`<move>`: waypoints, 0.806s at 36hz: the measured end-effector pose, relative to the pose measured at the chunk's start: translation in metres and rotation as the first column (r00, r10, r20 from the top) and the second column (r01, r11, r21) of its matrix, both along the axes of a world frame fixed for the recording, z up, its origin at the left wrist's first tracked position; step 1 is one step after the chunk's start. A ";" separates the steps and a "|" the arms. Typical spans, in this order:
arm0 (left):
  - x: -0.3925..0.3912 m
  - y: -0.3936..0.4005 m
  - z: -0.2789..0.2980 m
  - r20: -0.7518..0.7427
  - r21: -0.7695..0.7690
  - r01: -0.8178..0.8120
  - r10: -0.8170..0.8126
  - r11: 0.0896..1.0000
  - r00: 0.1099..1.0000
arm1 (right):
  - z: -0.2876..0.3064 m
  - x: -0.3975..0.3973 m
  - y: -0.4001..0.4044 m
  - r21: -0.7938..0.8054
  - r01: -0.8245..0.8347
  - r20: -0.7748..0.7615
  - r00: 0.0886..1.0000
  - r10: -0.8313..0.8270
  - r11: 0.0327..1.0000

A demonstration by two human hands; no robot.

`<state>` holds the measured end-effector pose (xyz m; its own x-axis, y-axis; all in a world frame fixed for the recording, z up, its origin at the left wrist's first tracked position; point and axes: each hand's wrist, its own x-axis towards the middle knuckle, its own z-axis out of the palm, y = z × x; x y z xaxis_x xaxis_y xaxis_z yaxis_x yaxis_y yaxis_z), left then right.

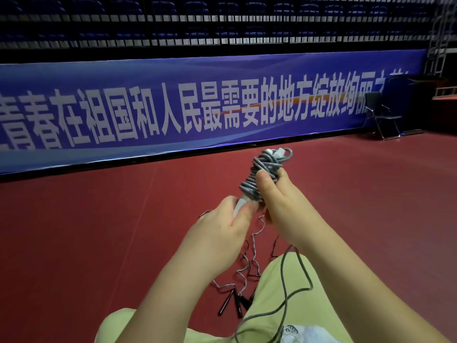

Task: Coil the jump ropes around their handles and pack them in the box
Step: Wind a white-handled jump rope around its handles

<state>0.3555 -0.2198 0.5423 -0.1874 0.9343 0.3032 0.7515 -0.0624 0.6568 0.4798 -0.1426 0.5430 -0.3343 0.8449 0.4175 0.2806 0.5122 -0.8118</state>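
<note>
A grey jump rope (265, 173), wound in tight, overlapping turns around its pale white handles, is held up at chest height above a dark red sports floor (99, 219). The bundle stands nearly upright, tilted a little to the right, with one white handle end poking out at the top and another showing at the bottom. The right hand (279, 196) wraps around the right side of the coil, thumb pressed flat against the wound cord. The left hand (222, 226) pinches the lower handle between thumb and fingers, just below the coil. A loose tail of the grey cord hangs down from the hands and loops across the person's pale green trouser leg (277, 293). On the floor between the knees lie more ropes (247, 263), thin and uncoiled, with black handles. Behind runs a blue banner (173, 107) with white characters, and a black folding chair (380, 115) stands beside it at right.
</note>
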 end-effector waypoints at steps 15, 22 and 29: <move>-0.003 -0.001 0.000 0.065 -0.111 0.077 -0.070 0.991 0.995 | -0.001 -0.003 0.000 -0.028 -0.129 -0.233 0.965 0.119 0.991; -0.011 0.002 0.000 0.521 -0.086 0.347 -0.255 0.934 0.815 | -0.001 -0.002 0.006 -0.023 -0.205 -0.326 0.927 0.187 0.978; -0.016 0.003 -0.005 0.877 -0.014 0.591 -0.275 0.806 0.395 | -0.001 -0.003 -0.001 -0.078 -0.271 -0.398 0.891 0.219 0.959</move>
